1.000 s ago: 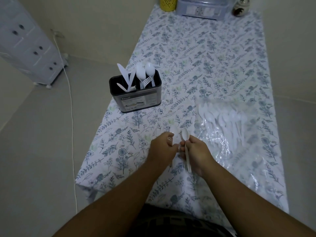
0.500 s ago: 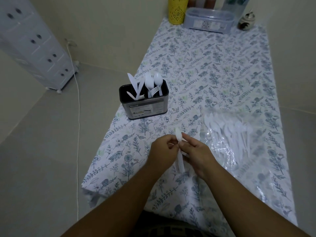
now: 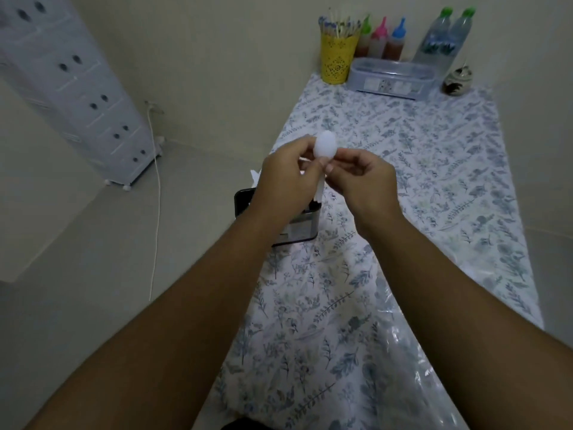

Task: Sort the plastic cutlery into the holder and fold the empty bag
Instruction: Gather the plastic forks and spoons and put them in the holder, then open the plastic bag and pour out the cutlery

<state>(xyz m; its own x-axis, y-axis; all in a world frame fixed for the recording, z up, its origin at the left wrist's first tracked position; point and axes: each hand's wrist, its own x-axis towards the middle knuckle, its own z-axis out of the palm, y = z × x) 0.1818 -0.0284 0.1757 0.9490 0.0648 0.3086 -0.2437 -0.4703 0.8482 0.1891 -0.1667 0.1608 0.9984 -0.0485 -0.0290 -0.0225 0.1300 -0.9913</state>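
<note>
Over at the left a white drawer unit point(image 3: 71, 88) stands against the wall, a white cord point(image 3: 156, 218) trailing down the floor beside it. Next comes the left hand point(image 3: 283, 181), raised above the dark cutlery holder point(image 3: 297, 226), its fingers curled and its thumb and fingertips pinching a white plastic spoon point(image 3: 325, 145) just below the bowl. The spoon stands upright, bowl up, its handle running down between the two hands toward the holder. The holder sits near the left edge of the tabletop point(image 3: 434, 181) on a floral cloth and is mostly hidden behind the left wrist; a bit of white cutlery pokes out by its left rim. The right hand point(image 3: 361, 178) meets the left at the spoon, fingers curled, thumb and forefinger pinching the same neck of the spoon from the other side. Toward the near right, the clear plastic bag point(image 3: 412, 361) lies flat and crinkled on the cloth, partly under the right forearm. At the far end stand a yellow cup of sticks point(image 3: 336, 55), three sauce bottles point(image 3: 379, 40), a lidded clear box point(image 3: 392, 77), two water bottles point(image 3: 443, 35) and a small jar point(image 3: 458, 80)
</note>
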